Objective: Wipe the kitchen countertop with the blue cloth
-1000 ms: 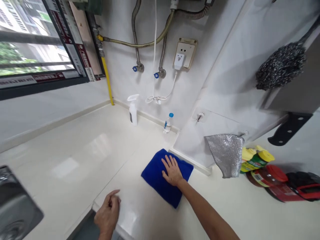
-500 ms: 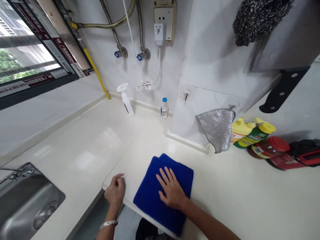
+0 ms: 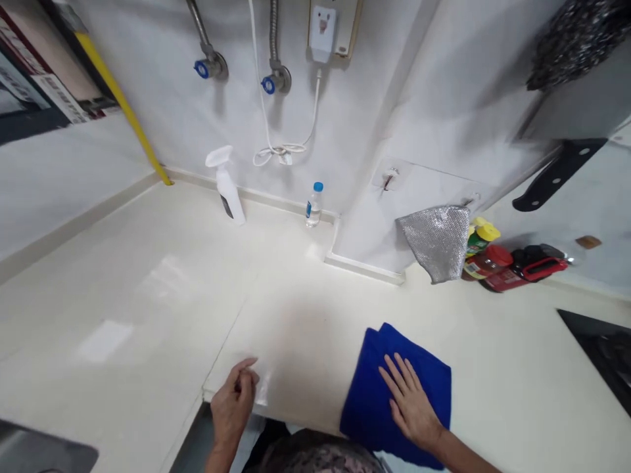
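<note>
A folded blue cloth [image 3: 365, 410] lies on the pale countertop, slightly overhanging its front edge. Flat on top of it rests my right hand [image 3: 414, 410], fingers stretched out and pressing down on the fabric. My left hand [image 3: 235, 397] is at the counter's front edge, near the corner, loosely curled with nothing visible in it. It is apart from the cloth.
Against the back wall stand a white spray bottle [image 3: 229, 190] and a small water bottle [image 3: 313, 207]. A silver mesh cloth [image 3: 436, 240] hangs from a hook. Jars and bottles [image 3: 507, 269] line the right wall, a knife [image 3: 557, 177] above them. A sink [image 3: 44, 453] is lower left.
My right hand and the blue cloth have moved to the right along the counter together. My left hand stays near the corner, its fingers a little looser. The view has shifted right and closer.
</note>
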`<state>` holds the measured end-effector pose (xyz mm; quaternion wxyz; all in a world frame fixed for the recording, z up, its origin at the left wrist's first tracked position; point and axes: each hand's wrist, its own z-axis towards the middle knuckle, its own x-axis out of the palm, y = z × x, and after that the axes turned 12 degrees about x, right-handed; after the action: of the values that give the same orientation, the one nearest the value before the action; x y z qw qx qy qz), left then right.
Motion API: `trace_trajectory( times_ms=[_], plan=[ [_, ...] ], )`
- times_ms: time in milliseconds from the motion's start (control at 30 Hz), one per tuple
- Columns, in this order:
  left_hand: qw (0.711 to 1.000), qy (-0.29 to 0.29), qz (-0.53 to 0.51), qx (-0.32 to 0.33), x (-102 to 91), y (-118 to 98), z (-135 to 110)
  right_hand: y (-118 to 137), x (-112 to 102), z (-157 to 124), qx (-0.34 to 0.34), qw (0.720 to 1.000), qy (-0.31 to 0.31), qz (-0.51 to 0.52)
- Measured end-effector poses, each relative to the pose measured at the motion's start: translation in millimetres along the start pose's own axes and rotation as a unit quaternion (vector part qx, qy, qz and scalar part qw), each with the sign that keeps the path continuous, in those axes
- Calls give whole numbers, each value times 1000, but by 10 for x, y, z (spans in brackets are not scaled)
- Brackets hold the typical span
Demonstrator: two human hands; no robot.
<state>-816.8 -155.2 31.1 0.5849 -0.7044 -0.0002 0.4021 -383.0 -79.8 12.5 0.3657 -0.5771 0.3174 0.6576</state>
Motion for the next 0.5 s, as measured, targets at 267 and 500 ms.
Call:
trace_trajectory(
  times_ms=[267, 500],
  plan=[
    [994, 48, -1, 93, -527, 183, 368, 1606, 88, 935, 104, 992, 68, 31],
    [987, 46, 69, 135, -680, 350, 592, 2824, -98, 1872, 71, 988, 53, 124]
  ],
)
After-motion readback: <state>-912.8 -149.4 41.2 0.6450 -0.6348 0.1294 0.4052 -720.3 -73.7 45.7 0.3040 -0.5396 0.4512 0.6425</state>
